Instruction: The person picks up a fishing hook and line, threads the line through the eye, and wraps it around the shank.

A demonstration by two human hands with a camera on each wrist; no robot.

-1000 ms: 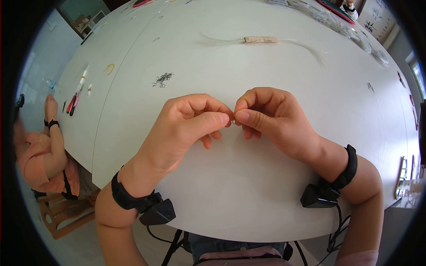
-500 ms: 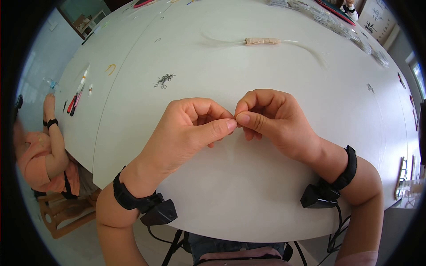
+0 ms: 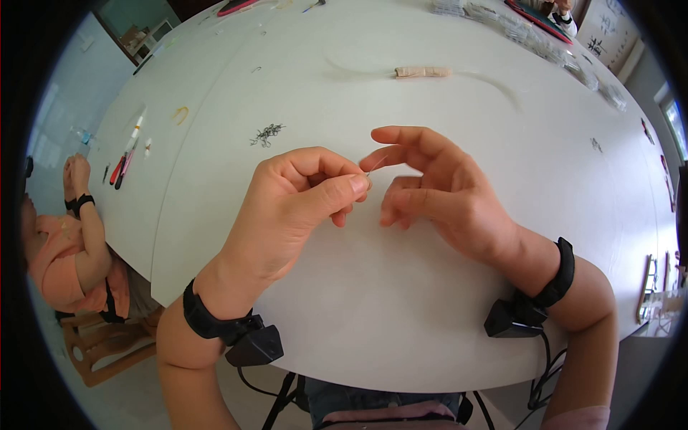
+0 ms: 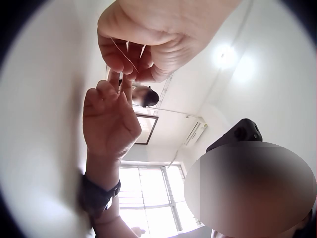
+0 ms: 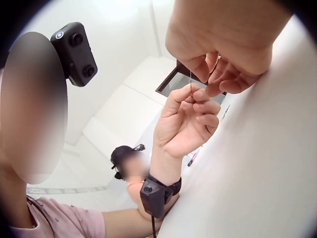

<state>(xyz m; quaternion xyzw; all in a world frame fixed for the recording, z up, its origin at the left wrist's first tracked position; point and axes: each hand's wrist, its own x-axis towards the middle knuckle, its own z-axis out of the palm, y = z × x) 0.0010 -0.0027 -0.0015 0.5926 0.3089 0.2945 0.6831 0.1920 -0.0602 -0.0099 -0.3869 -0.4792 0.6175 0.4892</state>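
Note:
In the head view my left hand pinches a thin thread-like line between thumb and forefinger. A short end of it sticks up past the fingertips; whatever else lies inside the pinch is hidden. My right hand is just beside it with fingers spread, one fingertip right at the left fingertips and the thumb apart. The same line rises from the left fingertips in the right wrist view. Further up the table lies a small pile of dark bent-wire hooks.
A paper-wrapped bundle of clear strands lies beyond the hands. To the left are red-handled scissors or pliers and a yellow loop. Clear packets line the far right. Another person sits at the left edge.
My right fingers have parted from their pinch and spread, the thumb dropping away. The left hand still pinches, slightly further left and up, and the thin line now shows.

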